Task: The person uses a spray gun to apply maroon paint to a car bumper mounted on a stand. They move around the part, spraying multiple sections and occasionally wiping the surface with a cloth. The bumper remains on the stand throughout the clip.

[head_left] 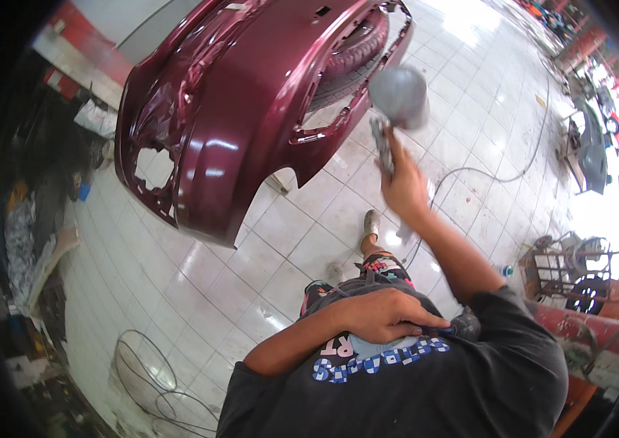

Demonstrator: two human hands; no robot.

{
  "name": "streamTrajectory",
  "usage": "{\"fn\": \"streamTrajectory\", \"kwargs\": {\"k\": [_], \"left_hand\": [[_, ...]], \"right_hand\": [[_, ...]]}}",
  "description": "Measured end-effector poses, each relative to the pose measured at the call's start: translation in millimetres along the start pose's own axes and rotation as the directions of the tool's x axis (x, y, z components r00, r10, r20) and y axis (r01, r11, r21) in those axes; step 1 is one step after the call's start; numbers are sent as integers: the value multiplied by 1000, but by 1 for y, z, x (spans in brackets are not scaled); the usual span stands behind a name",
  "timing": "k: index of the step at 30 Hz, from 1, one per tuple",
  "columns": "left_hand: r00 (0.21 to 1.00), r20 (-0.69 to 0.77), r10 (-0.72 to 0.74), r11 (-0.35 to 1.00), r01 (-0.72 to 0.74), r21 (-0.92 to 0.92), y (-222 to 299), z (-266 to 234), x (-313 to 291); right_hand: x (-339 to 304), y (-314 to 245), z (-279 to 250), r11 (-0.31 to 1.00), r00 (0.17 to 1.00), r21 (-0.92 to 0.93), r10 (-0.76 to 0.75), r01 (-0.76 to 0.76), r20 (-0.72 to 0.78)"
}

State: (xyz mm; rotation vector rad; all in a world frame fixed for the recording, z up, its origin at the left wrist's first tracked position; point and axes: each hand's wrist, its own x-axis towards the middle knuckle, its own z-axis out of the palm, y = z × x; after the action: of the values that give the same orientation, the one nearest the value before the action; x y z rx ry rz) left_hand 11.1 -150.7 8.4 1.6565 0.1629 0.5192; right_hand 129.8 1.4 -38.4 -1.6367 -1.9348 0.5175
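A glossy dark-red car bumper cover [251, 95] stands in front of me, toward the left. My right hand [406, 186] is closed around the metal handle of a spray gun [382, 146] with a rounded grey cup [400, 95] on top, slightly blurred. The gun is held in the air just right of the bumper, apart from it. Across my belly lies my left hand [382, 315], its index finger and thumb against a dark, bluish thing [463, 325] at my right side. The shirt and arm partly hide that thing, so its kind does not show.
A tyre [349, 80] shows behind the bumper's opening. A thin dark hose [470, 170] runs over the white tiled floor on the right, and looped wire or hose [145, 365] lies lower left. A metal rack [561, 266] with parts stands at the right, near a red beam [594, 328].
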Motion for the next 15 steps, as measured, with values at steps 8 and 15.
{"fn": "streamTrajectory", "kwargs": {"k": [8,15], "left_hand": [[998,-54,-34,998,30,-59,-21,19,-25],[994,48,-98,986,104,-128,-13,25,-67]], "right_hand": [[-150,-18,91,988,856,77,-157,137,492],[-175,-58,122,990,794,55,-139,132,592]]}}
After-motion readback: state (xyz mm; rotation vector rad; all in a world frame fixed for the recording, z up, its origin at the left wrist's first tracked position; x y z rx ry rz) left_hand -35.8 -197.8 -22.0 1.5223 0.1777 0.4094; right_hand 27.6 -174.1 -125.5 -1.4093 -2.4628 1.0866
